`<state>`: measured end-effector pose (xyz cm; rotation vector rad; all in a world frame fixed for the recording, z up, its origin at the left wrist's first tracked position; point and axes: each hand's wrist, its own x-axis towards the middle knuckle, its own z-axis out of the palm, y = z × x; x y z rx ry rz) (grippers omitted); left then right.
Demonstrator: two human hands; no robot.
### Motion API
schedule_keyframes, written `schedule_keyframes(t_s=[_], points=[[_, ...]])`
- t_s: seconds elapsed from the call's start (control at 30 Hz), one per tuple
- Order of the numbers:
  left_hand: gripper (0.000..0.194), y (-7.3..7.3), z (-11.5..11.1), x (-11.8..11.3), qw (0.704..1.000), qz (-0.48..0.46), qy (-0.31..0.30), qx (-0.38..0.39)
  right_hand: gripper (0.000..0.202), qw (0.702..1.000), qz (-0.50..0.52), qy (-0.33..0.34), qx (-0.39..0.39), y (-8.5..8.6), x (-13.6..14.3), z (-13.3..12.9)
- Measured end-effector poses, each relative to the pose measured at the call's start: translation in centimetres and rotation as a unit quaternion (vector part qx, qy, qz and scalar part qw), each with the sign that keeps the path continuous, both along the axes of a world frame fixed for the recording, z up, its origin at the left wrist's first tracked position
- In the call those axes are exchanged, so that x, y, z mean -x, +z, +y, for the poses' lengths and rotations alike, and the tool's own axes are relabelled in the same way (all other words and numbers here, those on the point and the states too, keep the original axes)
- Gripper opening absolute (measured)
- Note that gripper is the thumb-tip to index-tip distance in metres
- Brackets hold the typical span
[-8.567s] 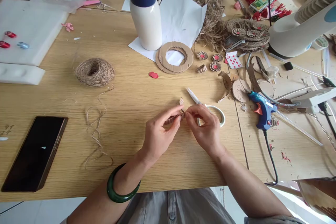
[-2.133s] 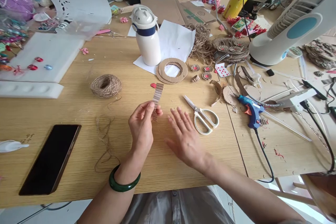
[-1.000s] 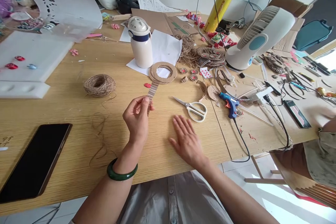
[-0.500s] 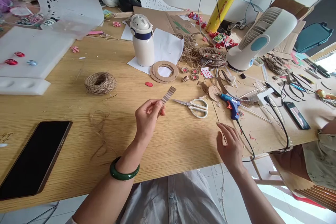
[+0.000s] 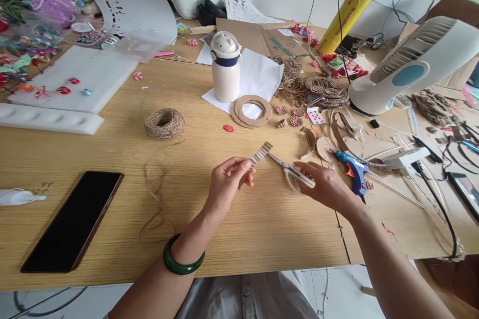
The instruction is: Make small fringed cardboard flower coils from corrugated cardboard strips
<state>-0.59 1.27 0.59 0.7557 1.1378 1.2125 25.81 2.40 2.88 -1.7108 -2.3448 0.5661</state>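
Observation:
My left hand (image 5: 231,179) pinches a short strip of corrugated cardboard (image 5: 261,153) between thumb and fingers, its free end slanting up to the right. A dark green bangle circles the left wrist. My right hand (image 5: 322,182) is closed on the white-handled scissors (image 5: 294,174), whose handles are partly hidden by the fingers. The scissors' tips point up-left, close to the strip's free end; whether they touch it I cannot tell. Past the right hand lies a blue glue gun (image 5: 352,172). Beyond the strip are two red discs (image 5: 228,128) and cardboard rings (image 5: 266,111).
A ball of twine (image 5: 164,123) and a phone (image 5: 73,222) lie to the left. A white bottle (image 5: 226,72) stands at the back. On the right are a white fan (image 5: 404,70), a power strip (image 5: 407,158) with cords, small rolled cardboard flowers (image 5: 297,121) and scraps.
My right hand has moved to the scissors, taken hold of them and brought their tips near the strip. My left hand still holds the strip. The view has shifted left.

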Motion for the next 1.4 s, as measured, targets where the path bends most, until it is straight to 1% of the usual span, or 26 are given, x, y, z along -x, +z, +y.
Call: schedule_keyframes(t_s=[0.03, 0.07, 0.1, 0.17, 0.2, 0.23, 0.27, 0.3, 0.33, 0.37, 0.43, 0.53, 0.6, 0.7, 0.77, 0.83, 0.93, 1.03, 1.13, 1.23, 1.3, 1.4], points=[[0.023, 0.0, 0.0, 0.0, 1.000, -0.009, -0.003, 0.004, 0.048, 0.996, 0.081, -0.026, 0.039, 0.4, -0.1, 0.0], [0.024, 0.0, -0.1, 0.0, 1.000, -0.017, -0.004, 0.008, 0.050, 0.979, 0.177, -0.055, 0.085, 0.6, -0.2, -0.1], [0.023, 0.1, -0.1, 0.0, 1.000, -0.023, -0.007, 0.013, 0.052, 0.949, 0.276, -0.084, 0.128, 0.9, -0.2, -0.1], [0.023, 0.2, -0.1, 0.0, 0.999, -0.032, -0.011, 0.027, 0.053, 0.865, 0.444, -0.128, 0.197, 1.0, 0.2, -0.2], [0.022, 0.2, -0.1, 0.0, 0.999, -0.038, -0.014, 0.036, 0.053, 0.822, 0.506, -0.140, 0.221, 0.9, 0.6, -0.2], [0.021, 0.3, 0.0, 0.0, 0.998, -0.049, -0.014, 0.045, 0.053, 0.783, 0.552, -0.146, 0.246, 0.7, 1.1, -0.2], [0.020, 0.4, 0.1, 0.0, 0.997, -0.062, -0.013, 0.054, 0.053, 0.751, 0.582, -0.146, 0.274, 0.5, 1.8, -0.1], [0.019, 0.4, 0.2, 0.0, 0.995, -0.075, -0.012, 0.063, 0.052, 0.729, 0.600, -0.144, 0.298, 0.2, 2.6, 0.1], [0.018, 0.4, 0.2, 0.0, 0.994, -0.087, -0.009, 0.072, 0.049, 0.716, 0.606, -0.140, 0.316, -0.1, 3.5, 0.3], [0.018, 0.4, 0.3, 0.0, 0.992, -0.096, -0.008, 0.079, 0.046, 0.714, 0.606, -0.136, 0.324, -0.3, 4.4, 0.5], [0.019, 0.3, 0.3, 0.0, 0.991, -0.103, -0.009, 0.089, 0.040, 0.722, 0.611, -0.121, 0.301, -0.7, 6.3, 1.0], [0.021, 0.1, 0.2, 0.0, 0.992, -0.085, -0.032, 0.085, 0.036, 0.746, 0.602, -0.106, 0.264, -1.1, 8.6, 1.5], [0.023, 0.0, 0.1, -0.1, 0.993, -0.066, -0.058, 0.079, 0.032, 0.761, 0.587, -0.114, 0.251, -1.3, 9.4, 1.4], [0.024, 0.0, 0.0, -0.3, 0.991, -0.044, -0.095, 0.086, 0.035, 0.769, 0.568, -0.158, 0.247, -1.7, 9.7, 1.1], [0.024, 0.0, -0.2, -0.5, 0.989, -0.035, -0.112, 0.091, 0.039, 0.767, 0.560, -0.180, 0.254, -1.9, 9.5, 0.9], [0.025, 0.1, -0.2, -0.6, 0.988, -0.030, -0.124, 0.090, 0.040, 0.761, 0.561, -0.186, 0.267, -2.0, 9.4, 0.7], [0.025, 0.0, -0.2, -0.7, 0.985, -0.044, -0.117, 0.117, 0.039, 0.752, 0.569, -0.182, 0.280, -2.0, 9.2, 0.6], [0.027, 0.0, 0.3, -0.5, 0.975, -0.102, -0.087, 0.179, 0.032, 0.751, 0.574, -0.170, 0.278, -1.7, 8.9, 0.6], [0.025, 0.2, 0.8, 0.1, 0.963, -0.157, -0.047, 0.216, 0.033, 0.766, 0.568, -0.139, 0.268, -0.9, 8.1, 0.7], [0.018, 0.4, 1.4, 0.8, 0.958, -0.186, -0.007, 0.216, 0.038, 0.790, 0.543, -0.058, 0.279, 0.2, 6.7, 0.8], [0.015, 0.6, 1.6, 1.2, 0.956, -0.203, 0.009, 0.214, 0.044, 0.782, 0.529, 0.002, 0.329, 0.9, 5.7, 0.9], [0.013, 0.8, 2.0, 1.7, 0.950, -0.218, 0.026, 0.224, 0.052, 0.746, 0.517, 0.056, 0.416, 1.8, 4.9, 1.0]])
